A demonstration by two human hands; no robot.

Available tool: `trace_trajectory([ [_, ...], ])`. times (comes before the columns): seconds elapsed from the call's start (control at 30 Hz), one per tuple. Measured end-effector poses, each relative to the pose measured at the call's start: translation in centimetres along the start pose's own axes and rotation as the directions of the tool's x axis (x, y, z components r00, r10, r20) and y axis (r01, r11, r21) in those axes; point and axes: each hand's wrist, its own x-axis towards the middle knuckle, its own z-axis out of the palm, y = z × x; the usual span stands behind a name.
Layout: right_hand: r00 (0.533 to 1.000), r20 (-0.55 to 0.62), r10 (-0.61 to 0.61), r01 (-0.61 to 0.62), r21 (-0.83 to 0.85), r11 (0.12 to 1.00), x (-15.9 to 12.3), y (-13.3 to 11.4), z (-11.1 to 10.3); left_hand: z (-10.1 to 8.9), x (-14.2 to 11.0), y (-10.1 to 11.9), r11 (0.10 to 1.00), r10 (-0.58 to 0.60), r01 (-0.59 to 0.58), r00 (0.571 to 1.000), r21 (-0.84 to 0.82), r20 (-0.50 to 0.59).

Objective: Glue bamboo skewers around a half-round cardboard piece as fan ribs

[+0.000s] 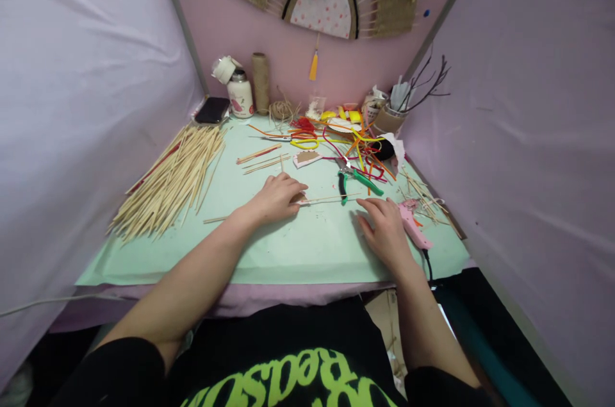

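Observation:
My left hand point(278, 199) is curled over a small brown cardboard piece point(300, 198) on the table, most of it hidden under the fingers. Thin wooden sticks point(331, 199) run from that piece to the right, passing over one black handle of the pliers. My right hand point(384, 227) rests low over the table by the sticks' far end, fingers apart and nothing held. Just beyond the hands lie pliers point(353, 179) with green and black handles. A white-edged cardboard piece point(307, 158) lies past my left hand, near yellow-handled scissors point(303, 143).
A large pile of wooden sticks point(168, 182) covers the left side. To the right are a pink glue gun point(416, 226) with a cord and stick offcuts point(425, 195). Along the back stand a bottle point(240, 96), a twine roll point(260, 83) and colourful pipe cleaners point(368, 154). A phone point(212, 110) lies back left.

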Motion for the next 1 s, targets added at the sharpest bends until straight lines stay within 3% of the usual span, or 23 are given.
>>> trace_trajectory([
  [0.47, 0.999, 0.040, -0.016, 0.014, 0.051, 0.999, 0.0, -1.2, 0.5, 0.0, -0.1, 0.0, 1.000, 0.005, -0.005, 1.000, 0.010, 0.005],
  [0.73, 0.999, -0.006, -0.032, 0.033, 0.083, 0.996, 0.2, -2.3, 0.7, 0.0, -0.7, 0.1, 0.997, 0.068, -0.067, 0.997, -0.026, 0.043],
  [1.0, 0.995, 0.009, -0.101, 0.098, 0.146, 0.984, 2.0, -4.8, 1.9, 0.1, -1.1, 0.1, 0.997, 0.073, -0.072, 0.997, -0.016, 0.027],
])
